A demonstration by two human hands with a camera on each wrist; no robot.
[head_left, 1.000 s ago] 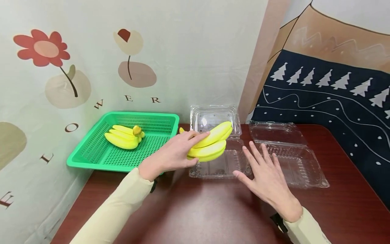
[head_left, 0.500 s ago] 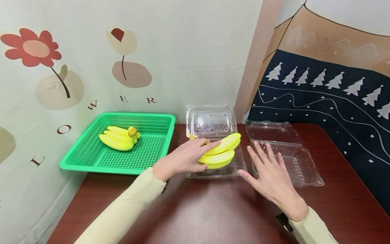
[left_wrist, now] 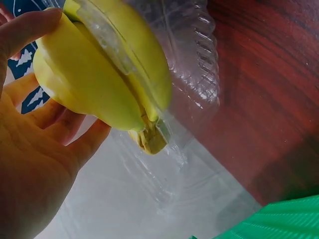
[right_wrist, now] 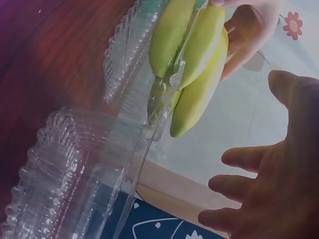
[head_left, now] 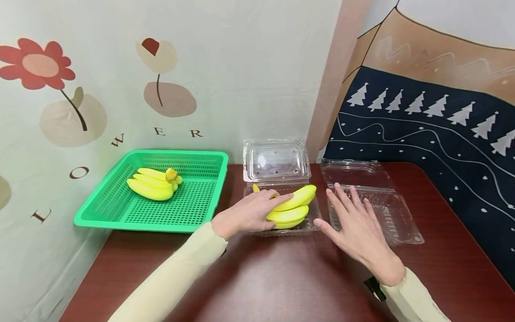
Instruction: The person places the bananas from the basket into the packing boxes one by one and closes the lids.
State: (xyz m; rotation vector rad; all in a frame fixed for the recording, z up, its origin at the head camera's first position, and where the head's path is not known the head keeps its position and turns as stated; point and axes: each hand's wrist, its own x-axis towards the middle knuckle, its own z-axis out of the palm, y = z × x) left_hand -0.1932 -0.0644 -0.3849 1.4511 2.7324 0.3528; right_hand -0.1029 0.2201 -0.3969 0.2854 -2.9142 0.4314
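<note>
My left hand (head_left: 254, 211) grips a bunch of yellow bananas (head_left: 290, 215), fingers over the top and thumb at the near side. The bunch sits partly down inside the base of a clear plastic clamshell box (head_left: 275, 163), whose lid stands raised behind it. In the left wrist view the stem end of the bananas (left_wrist: 94, 69) shows by the box's clear wall. My right hand (head_left: 360, 232), fingers spread and holding nothing, hovers over the left part of a second clear clamshell box (head_left: 398, 219), which lies with its lid folded back.
A green perforated basket (head_left: 150, 227) stands at the left, with another bunch of bananas (head_left: 150, 185) in it. Both boxes and the basket are on a dark red-brown table (head_left: 257, 277). A printed cloth wall (head_left: 241, 67) rises right behind them.
My left hand has carried the bananas right and down, from above the middle box into its base. The right hand keeps nearly the same place beside it. The head view has turned slightly right.
</note>
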